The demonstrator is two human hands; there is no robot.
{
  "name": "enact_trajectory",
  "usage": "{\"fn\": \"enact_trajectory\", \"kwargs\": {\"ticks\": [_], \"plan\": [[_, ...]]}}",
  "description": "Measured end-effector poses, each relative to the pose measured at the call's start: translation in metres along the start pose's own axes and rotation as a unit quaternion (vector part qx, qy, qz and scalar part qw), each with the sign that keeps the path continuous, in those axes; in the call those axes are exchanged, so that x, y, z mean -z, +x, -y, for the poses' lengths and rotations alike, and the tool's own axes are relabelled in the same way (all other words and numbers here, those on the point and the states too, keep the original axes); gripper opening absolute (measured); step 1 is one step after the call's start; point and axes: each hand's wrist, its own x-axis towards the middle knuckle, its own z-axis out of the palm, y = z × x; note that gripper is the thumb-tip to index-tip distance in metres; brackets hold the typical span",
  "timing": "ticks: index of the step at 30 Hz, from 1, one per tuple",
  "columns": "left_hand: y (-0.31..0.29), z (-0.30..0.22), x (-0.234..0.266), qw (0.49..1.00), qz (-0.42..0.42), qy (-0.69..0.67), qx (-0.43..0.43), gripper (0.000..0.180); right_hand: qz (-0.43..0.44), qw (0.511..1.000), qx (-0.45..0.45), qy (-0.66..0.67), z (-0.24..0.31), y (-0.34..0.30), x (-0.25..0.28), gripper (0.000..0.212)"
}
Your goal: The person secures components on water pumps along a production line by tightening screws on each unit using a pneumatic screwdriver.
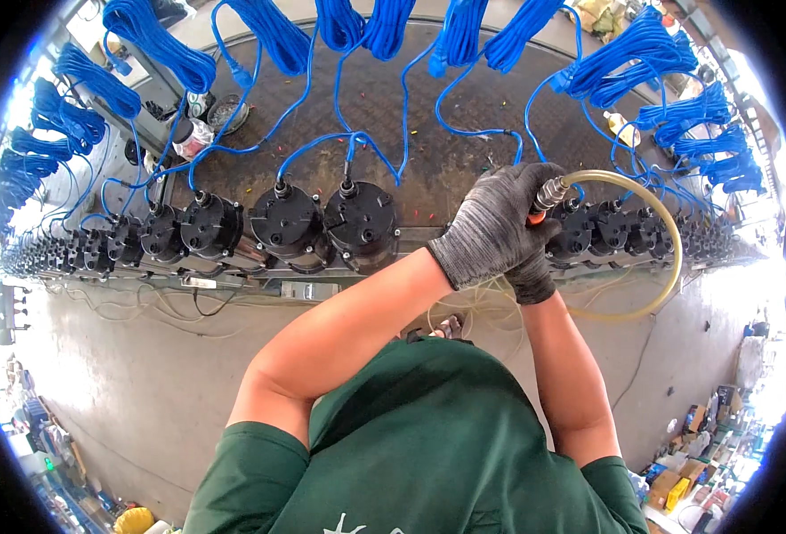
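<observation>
My left hand (491, 222), in a grey knit glove, is closed around a hose-fed tool, and my right hand (532, 271), in a darker-looking glove, is closed just below and against it. Between the hands show the tool's metal hose coupling (551, 191) and a bit of orange; its body is hidden by the gloves. A clear yellowish hose (675, 236) loops from the coupling out to the right and back behind my right wrist. The hands are over the row of black round-topped pumps (362, 222), and cover whatever is beneath them. A blue cable (535, 133) runs down beside my left fingers.
Coiled blue cables (268, 36) lie along the far side, linked to the pumps. On the dark worktable (446, 98) are small coloured bits. A jar (192, 138) and a round dish (228, 113) stand at far left. Thin hoses (135, 307) trail below the bench; boxes (677, 481) lie at lower right.
</observation>
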Motion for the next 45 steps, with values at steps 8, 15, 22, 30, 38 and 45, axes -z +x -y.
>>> {"fn": "enact_trajectory", "kwargs": {"ticks": [8, 15, 22, 30, 38, 45], "plan": [[0.002, -0.002, -0.003, 0.999, -0.001, -0.010, 0.032, 0.074, -0.001, 1.000, -0.002, -0.017, -0.009, 0.004, 0.005, 0.052], [0.002, -0.005, -0.005, 0.997, -0.018, -0.001, 0.077, 0.079, 0.007, 0.999, 0.004, -0.043, -0.010, 0.005, 0.003, 0.056], [0.005, -0.005, -0.005, 0.995, -0.025, -0.028, 0.091, 0.069, 0.004, 0.998, 0.004, -0.057, -0.018, 0.005, 0.008, 0.060], [0.008, 0.000, 0.004, 0.981, 0.130, -0.124, 0.069, 0.054, 0.051, 0.996, 0.071, -0.028, -0.036, 0.004, 0.021, 0.049], [0.007, -0.004, 0.015, 0.982, 0.125, -0.132, 0.057, 0.058, 0.038, 0.993, 0.048, -0.097, -0.007, -0.004, 0.003, 0.044], [0.003, 0.006, 0.024, 0.978, 0.136, -0.158, 0.010, 0.059, 0.009, 0.995, 0.041, -0.087, 0.021, -0.008, -0.022, 0.058]]}}
